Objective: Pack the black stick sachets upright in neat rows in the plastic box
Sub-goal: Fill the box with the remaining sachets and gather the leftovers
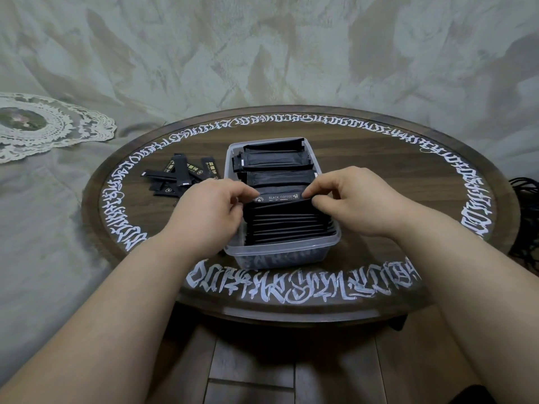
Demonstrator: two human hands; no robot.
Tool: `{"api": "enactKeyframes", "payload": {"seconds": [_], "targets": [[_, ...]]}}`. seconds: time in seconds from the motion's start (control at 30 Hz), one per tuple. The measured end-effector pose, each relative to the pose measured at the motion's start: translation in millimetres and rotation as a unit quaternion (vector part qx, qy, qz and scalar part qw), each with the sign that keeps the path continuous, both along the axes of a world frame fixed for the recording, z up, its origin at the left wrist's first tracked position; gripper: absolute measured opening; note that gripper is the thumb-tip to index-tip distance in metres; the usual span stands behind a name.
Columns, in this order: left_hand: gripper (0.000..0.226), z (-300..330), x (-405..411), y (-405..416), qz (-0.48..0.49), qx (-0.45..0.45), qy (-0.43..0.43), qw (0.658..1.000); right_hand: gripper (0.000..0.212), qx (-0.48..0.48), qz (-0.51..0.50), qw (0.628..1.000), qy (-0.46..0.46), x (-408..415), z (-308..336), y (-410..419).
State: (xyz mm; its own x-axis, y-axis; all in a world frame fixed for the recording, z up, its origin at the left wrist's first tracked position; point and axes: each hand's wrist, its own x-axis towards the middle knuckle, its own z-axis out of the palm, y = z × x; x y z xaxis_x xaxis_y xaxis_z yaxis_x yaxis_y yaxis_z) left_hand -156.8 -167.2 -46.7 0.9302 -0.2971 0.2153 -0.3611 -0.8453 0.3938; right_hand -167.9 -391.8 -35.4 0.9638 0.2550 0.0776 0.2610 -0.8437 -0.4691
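Both hands pinch 1 sachet (277, 197) marked BLACK COFFEE at mid plastic box (280, 252): left hand (211, 209) on its left end, right hand (347, 199) on its right. Forcing it down may buckle the near row (287, 228). Loose sachets (180, 176) lie left of the box.

On a round dark wooden table (364, 158) ringed with white script stands a clear plastic box (280, 253) packed with rows of black stick sachets (287, 225). The left hand (211, 208) and right hand (347, 199) pinch the ends of one sachet labelled BLACK COFFEE (278, 197). A loose pile of black sachets (178, 177) lies left of the box.
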Motion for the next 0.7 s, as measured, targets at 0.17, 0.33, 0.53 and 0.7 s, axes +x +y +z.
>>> {"api": "enactKeyframes", "payload": {"seconds": [0.17, 0.33, 0.53, 0.7], "targets": [[0.027, 0.5, 0.2, -0.2, 0.003, 0.02, 0.01, 1.0, 0.016, -0.004, 0.009, 1.0, -0.017, -2.0, -1.0, 0.4], [0.028, -0.1, 0.8, 2.3, -0.017, -0.008, 0.038, 0.999, 0.017, -0.008, 0.014, 1.0, -0.017, -1.0, -0.3, -0.7], [0.032, -0.5, -2.4, 2.3, -0.086, -0.009, 0.084, 0.993, 0.016, 0.007, 0.016, 1.0, -0.017, -3.1, 0.4, -1.7], [0.036, -2.6, -0.1, 3.0, -0.095, 0.024, 0.069, 0.993, 0.017, 0.002, 0.02, 1.0, -0.018, -3.6, -1.5, -1.6]]}}
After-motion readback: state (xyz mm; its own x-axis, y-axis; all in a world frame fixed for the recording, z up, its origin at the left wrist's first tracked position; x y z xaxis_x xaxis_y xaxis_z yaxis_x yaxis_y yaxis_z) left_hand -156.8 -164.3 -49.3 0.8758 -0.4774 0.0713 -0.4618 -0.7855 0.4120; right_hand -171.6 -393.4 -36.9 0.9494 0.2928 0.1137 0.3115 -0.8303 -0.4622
